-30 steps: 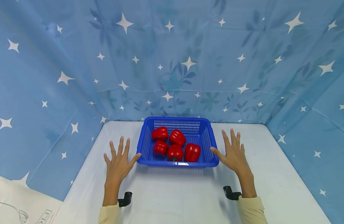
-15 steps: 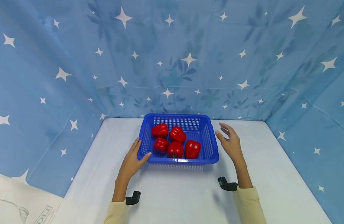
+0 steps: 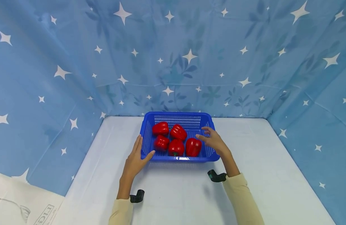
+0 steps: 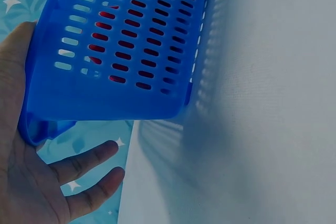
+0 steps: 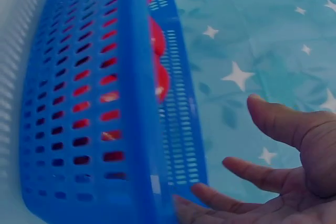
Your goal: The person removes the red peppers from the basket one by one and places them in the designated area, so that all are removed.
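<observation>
A blue plastic basket (image 3: 147, 131) with slotted walls stands on the white table, several red bell peppers (image 3: 193, 147) inside it. At its front left corner my left hand (image 3: 134, 163) rests against the rim, fingers straight along the left side and thumb stretched over the front corner. The left wrist view shows the palm (image 4: 21, 177) at the rim with two fingers spread free. Over the basket's right wall reaches my right hand (image 3: 215, 141), its fingers loosely bent and holding nothing, the tips near the rightmost pepper. In the right wrist view, that hand's thumb (image 5: 278, 121) and fingers are spread apart.
Behind and on both sides hangs a blue curtain (image 3: 173, 62) with white stars. The white tabletop (image 3: 175, 193) extends in front of the basket. A pale printed sheet (image 3: 18, 200) lies at the lower left.
My left hand has moved right to the basket's left rim. My right hand has moved left from beside the basket to over its right side, fingers bending. The peppers keep their places.
</observation>
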Demonstrator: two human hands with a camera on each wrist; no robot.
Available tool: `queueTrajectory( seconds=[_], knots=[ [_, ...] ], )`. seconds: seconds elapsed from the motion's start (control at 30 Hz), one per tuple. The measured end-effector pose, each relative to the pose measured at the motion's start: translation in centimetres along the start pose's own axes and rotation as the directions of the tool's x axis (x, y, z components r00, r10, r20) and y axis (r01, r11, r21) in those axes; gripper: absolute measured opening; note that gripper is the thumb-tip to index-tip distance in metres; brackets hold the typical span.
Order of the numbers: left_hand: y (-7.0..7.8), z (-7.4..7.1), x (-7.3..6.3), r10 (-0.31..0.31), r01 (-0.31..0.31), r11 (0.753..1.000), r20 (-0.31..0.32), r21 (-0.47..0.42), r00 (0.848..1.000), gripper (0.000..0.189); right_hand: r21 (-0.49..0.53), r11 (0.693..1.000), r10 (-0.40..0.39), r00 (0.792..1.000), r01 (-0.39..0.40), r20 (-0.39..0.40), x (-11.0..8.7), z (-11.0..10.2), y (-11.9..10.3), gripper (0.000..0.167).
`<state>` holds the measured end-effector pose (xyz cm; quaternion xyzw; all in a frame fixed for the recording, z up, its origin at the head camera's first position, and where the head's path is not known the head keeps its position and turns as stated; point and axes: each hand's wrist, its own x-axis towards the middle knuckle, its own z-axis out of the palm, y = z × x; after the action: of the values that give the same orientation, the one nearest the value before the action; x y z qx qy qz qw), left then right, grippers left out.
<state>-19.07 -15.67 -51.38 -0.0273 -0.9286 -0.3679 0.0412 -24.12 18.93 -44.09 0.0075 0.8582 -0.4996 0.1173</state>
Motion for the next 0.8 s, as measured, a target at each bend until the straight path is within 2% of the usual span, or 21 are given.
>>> queueTrajectory(
  seconds=[0.13, 0.27, 0.47, 0.63, 0.8],
  knots=[
    [0.0, 0.0, 0.2, 0.004, -0.004, 1.0, 0.002, 0.003, 1.0, 0.099, -0.03, 0.997, 0.066, 0.998, -0.065, 0.026, 0.9, 0.7, 0.4, 0.069],
    [0.0, 0.0, 0.1, -0.007, 0.007, 1.0, 0.006, 0.002, 1.0, 0.099, -0.015, 0.993, 0.114, 0.993, -0.114, 0.044, 1.3, 1.3, 0.8, 0.069],
    [0.0, 0.0, 0.0, -0.016, 0.016, 1.0, 0.003, 0.008, 1.0, 0.098, 0.014, 0.989, 0.146, 0.988, -0.147, 0.053, 1.7, 1.8, 1.1, 0.07],
    [0.1, 0.0, -0.1, -0.017, 0.017, 1.0, 0.005, 0.012, 1.0, 0.098, 0.046, 0.982, 0.18, 0.978, -0.185, 0.103, 2.3, 2.0, 1.6, 0.072],
    [0.0, -0.1, -0.1, -0.01, 0.01, 1.0, 0.0, 0.022, 1.0, 0.097, 0.062, 0.981, 0.177, 0.975, -0.186, 0.131, 2.6, 2.3, 2.0, 0.073]
  ],
)
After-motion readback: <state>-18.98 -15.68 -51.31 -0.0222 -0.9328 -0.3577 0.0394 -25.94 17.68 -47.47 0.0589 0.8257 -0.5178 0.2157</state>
